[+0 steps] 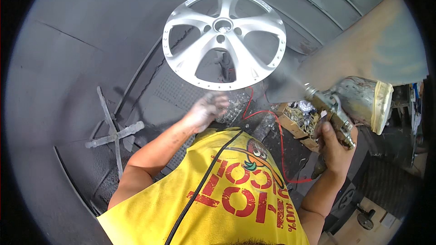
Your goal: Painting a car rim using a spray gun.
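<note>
A silver-coated wheel face (pixel 247 50) with broad spokes and small holes round its rim is held up in front of me. My right hand (pixel 335 147) is closed round the handle of a metal spray gun (pixel 330 111), whose nozzle points toward the wheel's right side. Pale mist shows between nozzle and rim. A paint-stained cup (pixel 363 102) with a yellowish band is fixed to the gun. Just below the wheel's lower edge is my left hand (pixel 209 111), dusted grey; its fingers are blurred, and whether they touch the rim I cannot tell.
A cardboard box (pixel 295 124) of crumpled scraps sits on the floor beyond my right arm. Red hose (pixel 281 140) winds across the floor toward the gun. At left stands a grey-coated cross-shaped stand (pixel 116 134). A tan panel (pixel 359 50) leans at the right, before grey walls.
</note>
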Motion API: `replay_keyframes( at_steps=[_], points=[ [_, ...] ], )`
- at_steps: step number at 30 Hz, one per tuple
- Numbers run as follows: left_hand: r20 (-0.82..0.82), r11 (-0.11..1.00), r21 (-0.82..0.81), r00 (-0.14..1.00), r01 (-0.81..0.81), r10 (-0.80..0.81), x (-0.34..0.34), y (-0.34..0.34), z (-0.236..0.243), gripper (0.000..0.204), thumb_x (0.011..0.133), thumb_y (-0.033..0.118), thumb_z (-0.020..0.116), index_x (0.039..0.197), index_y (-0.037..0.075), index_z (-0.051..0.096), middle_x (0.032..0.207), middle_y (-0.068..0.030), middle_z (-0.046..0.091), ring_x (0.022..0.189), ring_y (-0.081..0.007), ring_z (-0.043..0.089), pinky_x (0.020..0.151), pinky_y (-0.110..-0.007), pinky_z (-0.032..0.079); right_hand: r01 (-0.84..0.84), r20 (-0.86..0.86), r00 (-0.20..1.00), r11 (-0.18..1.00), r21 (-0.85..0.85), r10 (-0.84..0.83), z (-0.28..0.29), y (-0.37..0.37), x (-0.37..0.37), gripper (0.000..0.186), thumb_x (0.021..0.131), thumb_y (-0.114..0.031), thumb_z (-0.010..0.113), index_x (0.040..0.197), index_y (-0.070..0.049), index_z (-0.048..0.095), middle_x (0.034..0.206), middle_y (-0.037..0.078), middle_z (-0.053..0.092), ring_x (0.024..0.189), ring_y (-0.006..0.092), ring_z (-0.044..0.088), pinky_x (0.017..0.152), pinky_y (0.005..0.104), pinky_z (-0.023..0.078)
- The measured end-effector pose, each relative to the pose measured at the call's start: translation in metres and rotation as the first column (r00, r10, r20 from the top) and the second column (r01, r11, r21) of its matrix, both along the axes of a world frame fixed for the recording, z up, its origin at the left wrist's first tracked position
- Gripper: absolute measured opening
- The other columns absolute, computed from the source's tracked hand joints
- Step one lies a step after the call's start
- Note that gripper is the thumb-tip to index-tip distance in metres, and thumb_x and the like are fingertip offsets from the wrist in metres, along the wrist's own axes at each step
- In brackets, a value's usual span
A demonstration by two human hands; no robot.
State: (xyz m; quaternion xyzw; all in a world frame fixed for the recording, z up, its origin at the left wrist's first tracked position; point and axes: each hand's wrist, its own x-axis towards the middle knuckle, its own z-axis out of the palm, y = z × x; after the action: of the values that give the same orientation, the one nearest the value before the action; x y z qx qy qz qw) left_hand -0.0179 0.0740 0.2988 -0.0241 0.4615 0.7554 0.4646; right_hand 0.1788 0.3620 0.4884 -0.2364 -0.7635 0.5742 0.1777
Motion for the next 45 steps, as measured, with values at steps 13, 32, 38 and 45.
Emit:
replay_keyframes(
  at_steps=[13,32,38,45],
  points=[
    [-0.164,0.905,-0.016,0.894,-0.425,0.417,-0.101,-0.075,-0.012,0.046,0.083,-0.008,0.048,0.128,0.002,0.049,0.129,-0.0107,0.06,0.121,-0.0224,0.057,0.107,-0.04,0.043,0.1,-0.052,0.994,0.978,0.183,-0.092,0.016,0.003,-0.028,0.044,0.09,-0.019,0.075,0.126,0.003,0.064,0.074,0.0,0.063,0.059,0.0059,0.052,0.052,0.0214,0.04],
    [-0.026,0.905,-0.042,0.906,-0.423,0.423,-0.076,-0.054,0.001,0.05,0.083,-0.013,0.042,0.132,-0.003,0.045,0.122,-0.0149,0.062,0.122,-0.0263,0.057,0.113,-0.042,0.044,0.123,0.041,0.992,0.992,-0.026,-0.122,0.001,-0.005,-0.005,0.054,0.087,-0.025,0.08,0.127,0.007,0.063,0.08,0.001,0.065,0.067,0.0086,0.057,0.06,0.0219,0.043],
    [0.097,0.941,0.059,0.94,-0.333,0.327,-0.067,-0.051,-0.009,0.048,0.085,-0.012,0.042,0.132,-0.006,0.043,0.132,-0.0181,0.054,0.123,-0.028,0.056,0.115,-0.04,0.044,0.023,-0.037,0.999,0.955,-0.294,-0.036,0.015,-0.039,-0.01,0.068,0.08,-0.035,0.082,0.128,0.009,0.06,0.08,0.009,0.067,0.06,0.0133,0.059,0.052,0.0235,0.044],
    [0.179,0.898,0.108,0.897,-0.427,0.405,-0.062,-0.047,-0.017,0.05,0.086,-0.013,0.039,0.135,-0.003,0.044,0.132,-0.0148,0.055,0.123,-0.0254,0.056,0.109,-0.038,0.048,0.169,0.034,0.985,0.985,0.037,-0.17,-0.017,0.008,-0.003,0.038,0.096,-0.024,0.07,0.12,0.004,0.062,0.077,0.003,0.064,0.059,0.0067,0.053,0.051,0.0224,0.04]
  ],
)
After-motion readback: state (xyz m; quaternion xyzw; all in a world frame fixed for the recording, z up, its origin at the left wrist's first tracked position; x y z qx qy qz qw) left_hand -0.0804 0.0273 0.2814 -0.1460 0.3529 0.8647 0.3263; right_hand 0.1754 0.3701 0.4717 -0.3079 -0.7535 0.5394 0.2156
